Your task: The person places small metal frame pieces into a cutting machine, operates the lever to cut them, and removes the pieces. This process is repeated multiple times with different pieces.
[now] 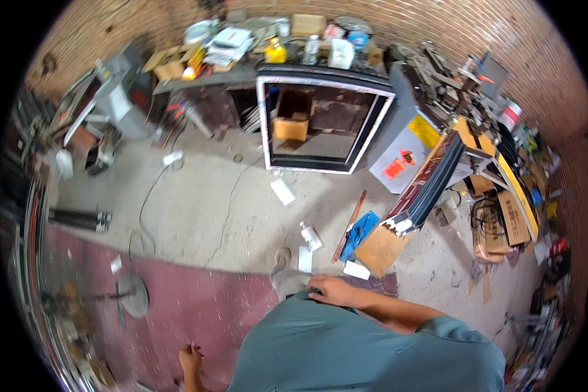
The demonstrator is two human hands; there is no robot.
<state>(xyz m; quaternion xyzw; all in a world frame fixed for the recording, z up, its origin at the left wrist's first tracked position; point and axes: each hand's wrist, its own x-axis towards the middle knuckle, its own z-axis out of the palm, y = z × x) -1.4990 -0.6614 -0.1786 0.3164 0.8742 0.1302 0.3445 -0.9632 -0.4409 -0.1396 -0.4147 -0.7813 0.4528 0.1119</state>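
Observation:
My right hand (332,291) is bent in at my waist, its fingers closed on the hem of my teal shirt (346,346); a dark fold shows between them. Down at the lower left hangs my left hand (191,358), away from any object, fingers loosely bent and slightly apart with nothing visible in them. In front of me a black window frame (262,124) edged with white film leans upright against a workbench (225,80). On the floor before my shoe (282,257) lie a clear bottle (310,236) and white paper sheets (305,259).
To the right, dark long profiles (431,176) lean beside a grey cabinet (389,140), with a blue cloth (359,235) and flattened cardboard (513,217) nearby. A round stand base (133,295) stands on the red floor at left. A cable (144,208) crosses the concrete. Clutter lines the brick walls.

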